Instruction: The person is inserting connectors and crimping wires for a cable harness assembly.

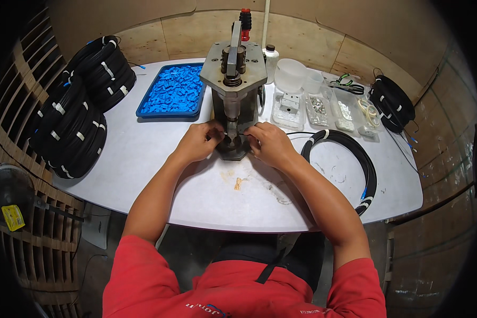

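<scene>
Both my hands are at the base of a metal hand press [233, 79] in the middle of the table. At the left of its lower jaw, my left hand [200, 141] is closed in a pinch, and what its fingertips hold is hidden. My right hand [270, 144] pinches on the other side of the jaw. A thin black cable runs from behind that hand to a coil of black cable [367, 164] lying on the right, with a blue tip near its front. The cable's end is hidden by my fingers and the press.
Left of the press stands a tray [138, 112] of small blue parts. Bundled black coils [71, 127] stack at the left edge. Clear boxes of small metal parts [318, 108], white tubs [290, 74] and another coil [392, 103] occupy the back right. A tan scrap [237, 184] lies in front.
</scene>
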Tool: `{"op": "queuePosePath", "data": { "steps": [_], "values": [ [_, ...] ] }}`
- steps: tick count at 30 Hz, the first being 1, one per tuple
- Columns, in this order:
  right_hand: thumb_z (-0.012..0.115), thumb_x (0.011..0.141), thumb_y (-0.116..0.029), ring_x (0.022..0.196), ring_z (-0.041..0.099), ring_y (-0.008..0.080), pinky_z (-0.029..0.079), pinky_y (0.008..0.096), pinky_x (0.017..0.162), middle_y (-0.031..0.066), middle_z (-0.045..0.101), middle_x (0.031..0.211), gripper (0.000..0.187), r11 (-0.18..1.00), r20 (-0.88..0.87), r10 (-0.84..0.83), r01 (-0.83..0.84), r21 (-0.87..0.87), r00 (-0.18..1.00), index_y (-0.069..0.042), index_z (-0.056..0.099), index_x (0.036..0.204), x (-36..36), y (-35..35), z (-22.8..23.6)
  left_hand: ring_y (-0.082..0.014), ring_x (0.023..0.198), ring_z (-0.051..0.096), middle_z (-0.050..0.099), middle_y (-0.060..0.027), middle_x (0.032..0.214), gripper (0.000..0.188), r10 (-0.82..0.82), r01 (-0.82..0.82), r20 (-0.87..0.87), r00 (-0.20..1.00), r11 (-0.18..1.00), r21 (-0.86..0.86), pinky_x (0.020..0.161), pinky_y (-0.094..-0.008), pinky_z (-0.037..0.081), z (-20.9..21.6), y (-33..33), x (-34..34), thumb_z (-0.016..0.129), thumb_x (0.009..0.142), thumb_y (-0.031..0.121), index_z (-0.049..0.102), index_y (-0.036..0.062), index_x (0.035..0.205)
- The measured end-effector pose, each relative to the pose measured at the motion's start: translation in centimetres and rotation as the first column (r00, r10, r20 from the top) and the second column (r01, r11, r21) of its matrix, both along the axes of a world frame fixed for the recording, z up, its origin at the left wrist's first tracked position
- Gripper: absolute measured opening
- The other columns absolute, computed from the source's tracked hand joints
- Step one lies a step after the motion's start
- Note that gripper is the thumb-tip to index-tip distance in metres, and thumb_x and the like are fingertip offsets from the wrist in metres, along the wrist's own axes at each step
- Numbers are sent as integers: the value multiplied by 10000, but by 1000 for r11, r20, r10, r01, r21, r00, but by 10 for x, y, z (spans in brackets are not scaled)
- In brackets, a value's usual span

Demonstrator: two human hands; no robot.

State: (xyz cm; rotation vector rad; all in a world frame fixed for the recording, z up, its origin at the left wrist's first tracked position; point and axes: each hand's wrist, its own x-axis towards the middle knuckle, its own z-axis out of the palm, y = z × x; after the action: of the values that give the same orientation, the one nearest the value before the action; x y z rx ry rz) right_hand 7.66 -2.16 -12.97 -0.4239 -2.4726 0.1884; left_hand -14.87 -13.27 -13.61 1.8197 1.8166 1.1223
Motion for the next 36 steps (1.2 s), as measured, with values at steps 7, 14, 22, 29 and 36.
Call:
{"op": "queuePosePath", "data": {
  "steps": [7,14,22,29,36],
  "values": [
    [677,794,-53,856,673,331,555,430,763,113,679,867,180,1000,-10,-4,4,-2,1000,-72,707,971,0,0,-1,-194,817,690,719,-127,868,169,0,0,3,1000,999,-38,810,-345,554,6,-2,2,636,899,95,704,-1,1020],
    [670,792,-45,837,670,326,551,430,745,108,678,858,176,1000,-21,9,-8,6,1000,-72,706,961,0,0,-1,-210,845,699,725,-143,896,172,-18,18,15,1000,1000,-15,836,-355,561,4,-1,1,633,911,99,700,-11,1025],
    [667,786,-46,833,674,328,553,430,742,113,679,843,183,1000,-15,11,-11,-1,1000,-71,707,963,1,1,-1,-204,822,697,727,-136,886,169,-5,4,-17,1000,999,-32,823,-352,560,7,-2,2,628,902,81,694,-12,1026],
    [668,784,-46,821,679,333,558,433,732,117,680,839,181,1000,-37,20,-20,9,999,-68,709,959,0,2,-2,-192,788,684,721,-129,862,163,4,-4,-9,1000,1000,-5,806,-347,558,5,-2,3,639,899,87,691,-13,1017],
    [670,779,-40,803,677,335,556,434,719,116,677,830,178,1000,-47,23,-22,7,999,-67,710,950,0,1,-2,-213,800,691,721,-142,873,171,-1,2,6,1000,1000,-25,816,-355,558,5,-2,1,641,905,104,691,-10,1021]
  ]
}}
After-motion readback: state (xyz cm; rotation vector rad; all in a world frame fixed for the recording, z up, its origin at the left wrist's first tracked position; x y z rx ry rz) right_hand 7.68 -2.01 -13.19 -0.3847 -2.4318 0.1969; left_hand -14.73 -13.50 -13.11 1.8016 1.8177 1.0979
